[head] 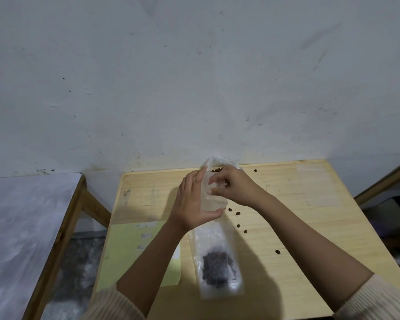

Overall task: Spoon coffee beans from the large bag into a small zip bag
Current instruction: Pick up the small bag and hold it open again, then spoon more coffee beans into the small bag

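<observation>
You hold a small zip bag (214,202) over the bench (298,227).
Left grip (194,199) curls round it, right grip (233,187) pinches its edge; large bag (222,163) of beans just behind.

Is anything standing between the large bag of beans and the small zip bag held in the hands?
Nothing visible does. The left hand holds the small zip bag just in front of the large bag; only the right hand grips its edge.

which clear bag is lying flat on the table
The near bag holding dark beans; the far bag is held up by the left hand and right hand.
</observation>
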{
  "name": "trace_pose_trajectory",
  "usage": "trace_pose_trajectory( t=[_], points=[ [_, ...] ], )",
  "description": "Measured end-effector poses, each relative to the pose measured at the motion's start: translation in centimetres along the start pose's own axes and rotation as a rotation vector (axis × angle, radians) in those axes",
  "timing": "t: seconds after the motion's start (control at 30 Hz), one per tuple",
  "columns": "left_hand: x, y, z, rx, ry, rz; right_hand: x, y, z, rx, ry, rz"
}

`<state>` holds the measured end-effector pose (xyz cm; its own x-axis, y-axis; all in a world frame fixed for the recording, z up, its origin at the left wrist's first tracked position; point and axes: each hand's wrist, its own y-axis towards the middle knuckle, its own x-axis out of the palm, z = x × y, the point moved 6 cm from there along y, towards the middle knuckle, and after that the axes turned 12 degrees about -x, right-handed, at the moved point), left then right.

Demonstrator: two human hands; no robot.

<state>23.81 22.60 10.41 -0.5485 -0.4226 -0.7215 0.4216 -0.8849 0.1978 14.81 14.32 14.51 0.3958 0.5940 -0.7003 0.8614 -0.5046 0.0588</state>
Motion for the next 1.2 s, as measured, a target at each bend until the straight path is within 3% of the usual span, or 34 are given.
trace_pose_trajectory(
  t=[0.23, 0.37, 0.47, 0.57, 0.67, 0.73, 0.83, 0.9, 0.97, 1.1, 1.2],
  points=[
    [0.2, 0.1, 0.2, 0.069, 0.002, 0.039, 0.5, 0.1, 0.4, 0.061, -0.025, 0.108],
    [0.3, 0.4, 0.8, 0.149, -0.016, 0.082, 0.3, 0.0, 1.1, 0.113, 0.049, 0.035],
    [0.7, 1.0, 0.1, 0.046, -0.078, 0.017, 0.3, 0.0, 1.9, 0.141, 0.309, -0.037],
    [1.0, 2.0, -1.5, -0.165, -0.172, -0.106, -1.0, 0.4, 3.5, 0.129, 0.481, 0.137],
    [1.6, 2.5, -3.4, -0.323, -0.171, -0.221, -2.9, 0.1, 7.6, 0.14, 0.266, 0.384],
    [2.2, 2.9, -4.0, -0.342, -0.15, -0.266, -3.4, -0.3, 10.6, 0.158, 0.071, 0.408],
    [3.6, 3.9, -4.4, -0.368, -0.123, -0.306, -2.4, -0.8, 15.3, 0.274, -0.091, 0.288],
    [4.9, 4.4, -4.8, -0.403, -0.102, -0.342, -0.9, -0.5, 17.3, 0.377, -0.076, 0.104],
    [6.0, 4.6, -5.2, -0.45, -0.119, -0.377, -0.1, 0.1, 17.6, 0.391, -0.02, 0.061],
    [7.9, 5.1, -5.6, -0.521, -0.192, -0.434, -0.3, 1.0, 17.1, 0.373, 0.228, 0.362],
    [9.0, 5.6, -5.3, -0.51, -0.179, -0.467, 0.3, 1.6, 17.3, 0.412, 0.416, 0.475]
  ],
)
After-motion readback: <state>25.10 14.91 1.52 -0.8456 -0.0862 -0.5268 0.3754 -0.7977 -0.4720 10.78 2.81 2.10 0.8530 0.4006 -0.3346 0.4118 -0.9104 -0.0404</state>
